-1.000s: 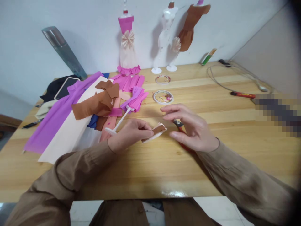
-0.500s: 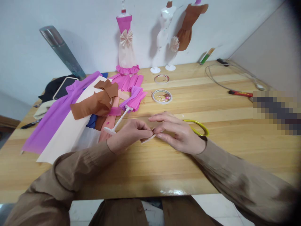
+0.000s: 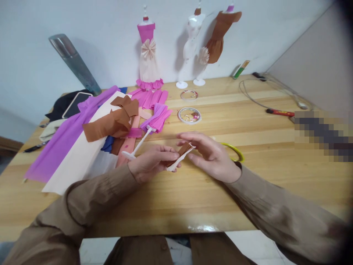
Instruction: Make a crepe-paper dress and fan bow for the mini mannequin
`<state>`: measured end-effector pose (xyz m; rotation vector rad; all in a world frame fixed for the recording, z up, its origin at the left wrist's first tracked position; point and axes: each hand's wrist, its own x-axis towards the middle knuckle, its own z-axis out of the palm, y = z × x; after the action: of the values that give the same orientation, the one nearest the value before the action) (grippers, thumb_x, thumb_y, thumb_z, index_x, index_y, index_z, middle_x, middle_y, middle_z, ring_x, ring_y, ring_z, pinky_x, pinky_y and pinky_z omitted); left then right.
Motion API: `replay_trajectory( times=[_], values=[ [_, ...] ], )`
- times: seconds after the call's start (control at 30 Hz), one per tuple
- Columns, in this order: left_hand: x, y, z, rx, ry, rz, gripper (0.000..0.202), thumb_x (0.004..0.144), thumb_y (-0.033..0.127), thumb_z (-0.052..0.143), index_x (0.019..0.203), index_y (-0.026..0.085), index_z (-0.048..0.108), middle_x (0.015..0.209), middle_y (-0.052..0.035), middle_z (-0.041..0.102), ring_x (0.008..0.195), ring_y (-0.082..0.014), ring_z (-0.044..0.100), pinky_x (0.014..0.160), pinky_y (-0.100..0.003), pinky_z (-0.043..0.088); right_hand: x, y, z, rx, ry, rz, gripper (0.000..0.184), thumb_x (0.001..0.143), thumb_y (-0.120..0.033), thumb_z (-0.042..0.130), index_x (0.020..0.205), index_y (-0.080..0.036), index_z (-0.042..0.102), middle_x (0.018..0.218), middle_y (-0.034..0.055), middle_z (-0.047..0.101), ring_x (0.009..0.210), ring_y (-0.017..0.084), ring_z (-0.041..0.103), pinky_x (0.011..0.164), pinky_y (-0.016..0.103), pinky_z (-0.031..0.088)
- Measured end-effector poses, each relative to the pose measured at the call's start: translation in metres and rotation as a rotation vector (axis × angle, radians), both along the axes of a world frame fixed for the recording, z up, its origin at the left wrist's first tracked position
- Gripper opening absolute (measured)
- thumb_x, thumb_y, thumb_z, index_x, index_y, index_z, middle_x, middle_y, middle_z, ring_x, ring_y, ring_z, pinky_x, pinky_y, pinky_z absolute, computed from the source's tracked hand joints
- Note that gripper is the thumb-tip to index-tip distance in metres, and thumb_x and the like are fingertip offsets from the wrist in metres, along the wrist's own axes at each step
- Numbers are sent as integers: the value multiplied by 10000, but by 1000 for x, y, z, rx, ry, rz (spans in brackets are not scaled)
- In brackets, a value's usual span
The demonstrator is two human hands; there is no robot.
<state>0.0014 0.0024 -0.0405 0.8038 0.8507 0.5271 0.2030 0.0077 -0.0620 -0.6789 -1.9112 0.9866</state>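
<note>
In my left hand (image 3: pixel 154 162) is a small folded piece of brown crepe paper (image 3: pixel 184 148), pinched between thumb and fingers. A white strip (image 3: pixel 180 160) runs along its near edge and sticks out at the upper end. My right hand (image 3: pixel 211 156) is beside that upper end, thumb and fingers apart, with nothing visible between them. A yellow loop handle (image 3: pixel 234 151) lies on the table, partly hidden behind my right hand. Just left of the paper, a white stand (image 3: pixel 140 143) lies tipped over.
Crepe paper sheets, purple (image 3: pixel 59 141), white (image 3: pixel 78 151) and brown (image 3: pixel 109 123), are piled at left. Two tape rolls (image 3: pixel 179 117) lie mid-table. Dressed mini mannequins (image 3: pixel 146 33) stand along the wall near a spray can (image 3: pixel 74 62). A red-handled tool (image 3: pixel 280 112) and cable lie right.
My right fingers have come off the brown paper and spread apart. My left hand keeps its pinch, and more of the paper and its white strip now shows.
</note>
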Motion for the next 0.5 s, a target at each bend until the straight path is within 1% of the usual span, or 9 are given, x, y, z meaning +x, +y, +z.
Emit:
replay_trajectory(
  times=[0.1,0.2,0.23,0.3,0.33,0.4,0.47,0.5],
  values=[
    [1,0,-3,-29,-5,-32,191,696,282,712,642,123,621,664,-37,649,589,-93,543,615,-235,416,-2,1,2,22,-11,46,224,903,-163,562,1112,-233,601,1187,110,627,1132,214,599,938,406,505],
    [2,-1,-3,-52,1,-61,200,672,287,723,660,109,631,657,-39,642,578,-90,543,602,-230,423,0,3,7,10,-18,97,59,903,-206,586,942,-207,631,1023,98,667,962,192,647,850,368,529],
    [2,-1,-3,-56,8,-65,208,665,291,726,661,107,628,654,-39,638,581,-91,545,603,-232,427,2,4,8,-3,-12,105,52,906,-230,590,896,-203,632,986,95,673,909,186,651,815,358,533],
    [2,-2,-2,-45,29,-62,219,662,296,722,637,112,606,627,-26,616,580,-88,535,604,-230,428,6,5,8,-43,28,95,109,906,-288,597,853,-200,635,961,92,680,848,183,647,748,338,529],
    [3,-3,-2,-17,46,-63,219,671,295,708,619,117,590,602,-14,597,565,-81,516,590,-223,413,8,6,8,-69,56,81,136,905,-327,597,875,-202,643,964,91,682,821,179,641,714,326,523],
    [3,-4,-3,94,114,-53,206,702,285,664,608,127,570,550,15,547,521,-65,454,540,-210,356,10,6,5,-138,91,66,243,901,-425,585,990,-209,650,990,94,684,781,173,629,663,307,511],
    [4,-6,-5,271,245,-41,186,731,275,622,618,140,561,525,32,506,497,-65,407,507,-217,304,10,5,2,-205,58,88,383,884,-499,578,1131,-208,616,1030,106,682,794,184,636,669,313,517],
    [5,-7,-7,398,329,-24,178,744,266,605,621,148,557,532,30,505,504,-73,410,511,-224,303,9,5,2,-218,16,98,429,872,-504,591,1177,-202,592,1054,114,677,828,198,644,694,327,523]
  ],
)
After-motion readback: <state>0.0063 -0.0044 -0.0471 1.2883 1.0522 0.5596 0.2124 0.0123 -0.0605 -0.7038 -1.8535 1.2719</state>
